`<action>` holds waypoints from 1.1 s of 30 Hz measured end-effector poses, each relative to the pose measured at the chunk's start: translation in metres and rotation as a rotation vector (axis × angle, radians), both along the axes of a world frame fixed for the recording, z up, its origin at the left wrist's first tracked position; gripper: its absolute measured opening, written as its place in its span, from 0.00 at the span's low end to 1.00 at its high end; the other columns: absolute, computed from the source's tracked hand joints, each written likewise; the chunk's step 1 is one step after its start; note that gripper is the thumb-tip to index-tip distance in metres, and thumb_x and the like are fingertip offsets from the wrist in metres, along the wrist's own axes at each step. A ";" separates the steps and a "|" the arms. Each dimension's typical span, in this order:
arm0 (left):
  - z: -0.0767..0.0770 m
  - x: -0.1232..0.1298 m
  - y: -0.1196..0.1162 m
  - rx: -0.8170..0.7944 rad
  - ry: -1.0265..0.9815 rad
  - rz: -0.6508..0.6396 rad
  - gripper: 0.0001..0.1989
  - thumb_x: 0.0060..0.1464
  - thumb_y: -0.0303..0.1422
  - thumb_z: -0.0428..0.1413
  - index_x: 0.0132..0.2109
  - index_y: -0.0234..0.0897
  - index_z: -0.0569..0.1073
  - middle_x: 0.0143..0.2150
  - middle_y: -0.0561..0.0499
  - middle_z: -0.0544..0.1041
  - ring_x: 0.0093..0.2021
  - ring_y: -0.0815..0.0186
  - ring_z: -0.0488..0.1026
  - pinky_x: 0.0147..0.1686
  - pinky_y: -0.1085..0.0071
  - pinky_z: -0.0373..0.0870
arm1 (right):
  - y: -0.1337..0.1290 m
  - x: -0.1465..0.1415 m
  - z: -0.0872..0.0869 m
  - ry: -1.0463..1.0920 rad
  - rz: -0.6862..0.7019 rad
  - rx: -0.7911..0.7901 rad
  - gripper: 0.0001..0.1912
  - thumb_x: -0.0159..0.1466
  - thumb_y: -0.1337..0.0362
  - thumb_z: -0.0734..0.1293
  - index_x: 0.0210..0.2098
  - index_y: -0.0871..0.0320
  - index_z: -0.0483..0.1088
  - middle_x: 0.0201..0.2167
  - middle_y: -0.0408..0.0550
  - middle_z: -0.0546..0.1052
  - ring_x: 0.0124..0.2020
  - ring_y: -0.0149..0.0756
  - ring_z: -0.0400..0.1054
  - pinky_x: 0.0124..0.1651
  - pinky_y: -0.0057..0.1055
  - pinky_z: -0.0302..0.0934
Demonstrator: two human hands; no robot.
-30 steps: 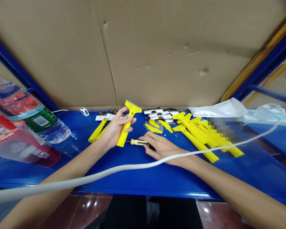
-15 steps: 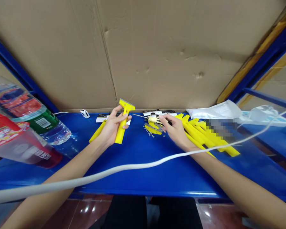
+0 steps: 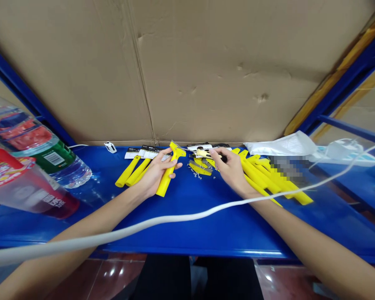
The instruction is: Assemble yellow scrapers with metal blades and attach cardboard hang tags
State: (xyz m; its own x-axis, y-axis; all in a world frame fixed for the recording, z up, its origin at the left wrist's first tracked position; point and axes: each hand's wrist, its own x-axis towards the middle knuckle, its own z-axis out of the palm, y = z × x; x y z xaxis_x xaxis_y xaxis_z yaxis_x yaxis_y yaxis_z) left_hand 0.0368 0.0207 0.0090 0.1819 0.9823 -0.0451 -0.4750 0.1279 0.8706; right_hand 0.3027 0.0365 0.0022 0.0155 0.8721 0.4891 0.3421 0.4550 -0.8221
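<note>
My left hand [image 3: 154, 171] is wrapped round a yellow scraper [image 3: 166, 180], its wide head up and its handle pointing down toward me. My right hand [image 3: 229, 168] grips a screwdriver [image 3: 204, 153] with a pale yellow and black handle; its shaft points left to the scraper's head, where the tip is too small to make out. Below the screwdriver lie small yellow plates [image 3: 200, 167] with loose screws and nuts [image 3: 197, 176]. Several yellow handles [image 3: 259, 173] lie to the right of my right hand, and more yellow handles [image 3: 128, 171] lie beside my left hand.
A white cable [image 3: 175, 218] crosses in front of my forearms. On the left are a large water bottle [image 3: 54, 158] and a red-lidded cup [image 3: 34, 187]. Labelled packets [image 3: 146, 151] and a white plastic bag [image 3: 281, 144] lie along the cardboard wall [image 3: 206, 75] behind the blue table [image 3: 187, 237].
My left hand has moved right and slightly down with the scraper, bringing its head to the screwdriver. More yellow handles and packets show at the left. My right hand has barely moved.
</note>
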 end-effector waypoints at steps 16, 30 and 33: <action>0.009 0.000 0.000 -0.030 -0.028 0.036 0.36 0.58 0.18 0.67 0.70 0.44 0.70 0.50 0.45 0.79 0.41 0.64 0.83 0.22 0.79 0.68 | 0.009 0.011 0.007 -0.249 -0.108 0.211 0.17 0.75 0.48 0.69 0.41 0.53 0.81 0.42 0.54 0.87 0.43 0.49 0.79 0.46 0.44 0.69; 0.010 0.002 -0.001 -0.029 -0.014 0.045 0.35 0.59 0.17 0.67 0.69 0.43 0.70 0.51 0.44 0.79 0.41 0.63 0.83 0.21 0.79 0.68 | 0.010 0.013 0.006 -0.248 -0.089 0.238 0.14 0.75 0.51 0.70 0.41 0.53 0.81 0.42 0.54 0.86 0.43 0.48 0.79 0.46 0.43 0.69; 0.010 0.001 -0.002 -0.030 -0.001 0.045 0.36 0.58 0.17 0.67 0.70 0.42 0.69 0.50 0.44 0.79 0.42 0.62 0.83 0.21 0.78 0.68 | 0.013 0.015 0.008 -0.256 -0.084 0.257 0.15 0.75 0.51 0.70 0.42 0.55 0.82 0.42 0.55 0.86 0.42 0.48 0.79 0.44 0.43 0.68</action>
